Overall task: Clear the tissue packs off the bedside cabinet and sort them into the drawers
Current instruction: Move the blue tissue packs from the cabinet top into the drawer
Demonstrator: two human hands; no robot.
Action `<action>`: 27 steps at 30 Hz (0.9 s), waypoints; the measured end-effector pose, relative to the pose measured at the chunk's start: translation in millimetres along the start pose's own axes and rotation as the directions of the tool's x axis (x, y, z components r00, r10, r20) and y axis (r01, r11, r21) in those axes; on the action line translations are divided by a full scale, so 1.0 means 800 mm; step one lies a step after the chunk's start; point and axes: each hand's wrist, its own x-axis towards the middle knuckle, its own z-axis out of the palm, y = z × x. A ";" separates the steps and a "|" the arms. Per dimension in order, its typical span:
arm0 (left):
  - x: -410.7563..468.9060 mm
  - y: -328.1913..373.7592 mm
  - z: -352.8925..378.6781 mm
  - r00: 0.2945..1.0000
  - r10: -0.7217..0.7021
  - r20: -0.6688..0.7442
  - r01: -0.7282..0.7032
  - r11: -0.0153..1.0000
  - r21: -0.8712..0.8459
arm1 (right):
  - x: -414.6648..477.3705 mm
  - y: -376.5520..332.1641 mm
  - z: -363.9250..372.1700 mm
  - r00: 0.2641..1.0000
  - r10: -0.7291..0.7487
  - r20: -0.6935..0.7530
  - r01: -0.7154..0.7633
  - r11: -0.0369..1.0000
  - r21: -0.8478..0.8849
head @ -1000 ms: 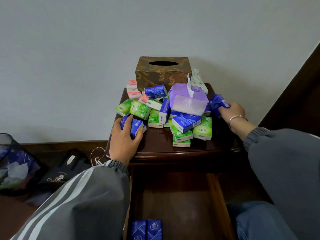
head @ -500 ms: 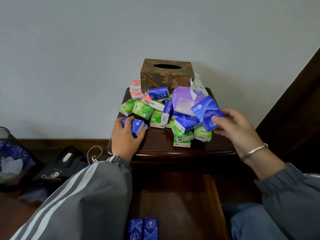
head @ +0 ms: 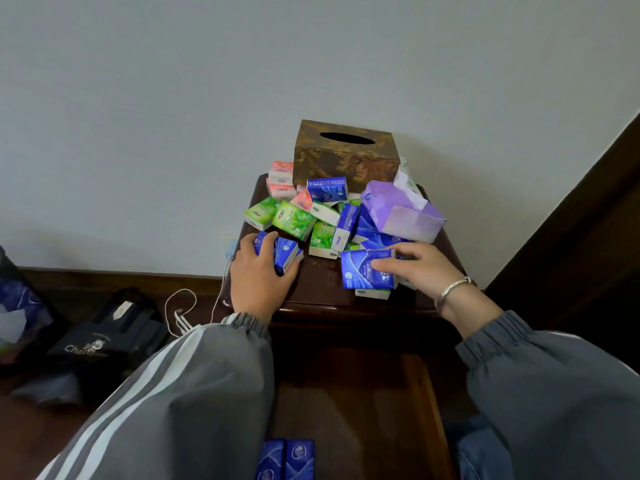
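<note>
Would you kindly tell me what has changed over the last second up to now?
The right hand carried its blue pack from the right rear of the cabinet, beside the purple pack, forward and left to the front of the pile, still gripping it. The left hand keeps gripping the front-left blue packs; the tissue box and the drawer packs stayed put.

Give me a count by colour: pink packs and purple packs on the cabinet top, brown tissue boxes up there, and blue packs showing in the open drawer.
Pink packs: 3
Purple pack: 1
Brown tissue box: 1
Blue packs showing in the drawer: 2
Total: 7
</note>
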 end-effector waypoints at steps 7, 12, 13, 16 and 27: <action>0.000 0.001 -0.001 1.000 -0.003 0.007 0.003 1.000 0.004 | -0.002 0.007 0.000 0.995 -0.082 -0.065 0.083 0.996 0.019; 0.001 0.001 -0.001 1.000 -0.011 0.022 0.011 1.000 0.006 | -0.004 0.016 0.008 0.989 -0.041 -0.142 0.046 0.999 0.029; 0.001 0.001 -0.001 1.000 -0.016 0.025 0.016 1.000 0.004 | -0.006 0.016 0.010 0.988 -0.039 -0.148 0.046 0.998 0.047; 0.000 0.001 -0.002 1.000 -0.015 0.026 0.016 1.000 -0.004 | -0.010 0.019 0.013 0.992 -0.047 -0.121 0.061 0.992 0.112; 0.000 0.003 -0.002 1.000 -0.015 0.027 0.015 1.000 -0.012 | -0.038 0.034 -0.065 0.965 -0.237 -0.114 0.260 0.802 0.537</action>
